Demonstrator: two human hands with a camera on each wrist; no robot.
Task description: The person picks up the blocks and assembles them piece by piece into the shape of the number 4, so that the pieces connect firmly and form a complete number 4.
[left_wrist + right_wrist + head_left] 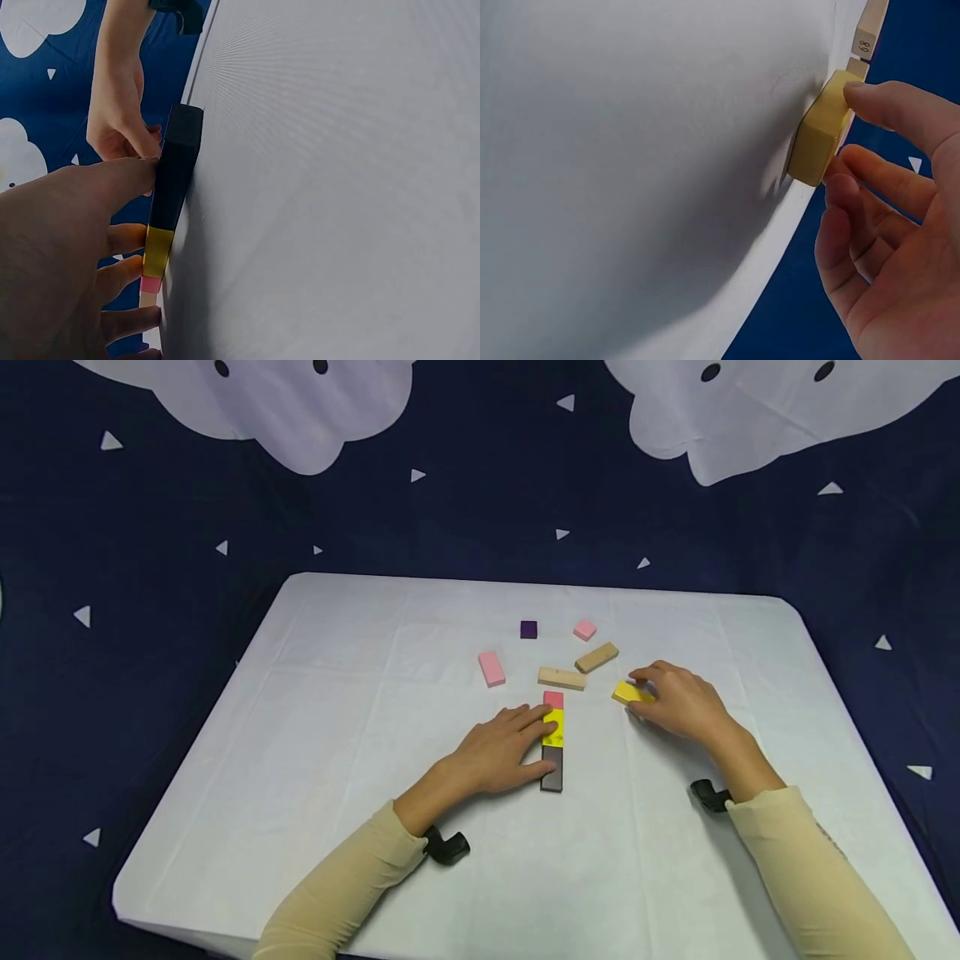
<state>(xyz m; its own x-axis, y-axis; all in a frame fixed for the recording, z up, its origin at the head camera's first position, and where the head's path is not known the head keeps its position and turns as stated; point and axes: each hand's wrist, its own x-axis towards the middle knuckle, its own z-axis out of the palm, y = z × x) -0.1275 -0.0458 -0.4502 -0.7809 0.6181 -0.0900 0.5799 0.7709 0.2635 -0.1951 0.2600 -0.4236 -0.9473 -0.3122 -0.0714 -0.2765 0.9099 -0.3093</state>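
Observation:
A black block, a yellow block and a small red-pink block lie end to end in a straight row on the table. My left hand rests against the row from its left side, fingers spread and fairly straight. In the left wrist view its thumb touches the side of the black block. Right of the row, my right hand pinches another yellow block between thumb and fingers. The right wrist view shows that yellow block close to the tabletop, with the thumb on its top edge.
Beyond the row lie two plain wooden blocks, a long pink block, a small pink block and a dark purple cube. A white cloth covers the table. A dark blue patterned cloth hangs behind.

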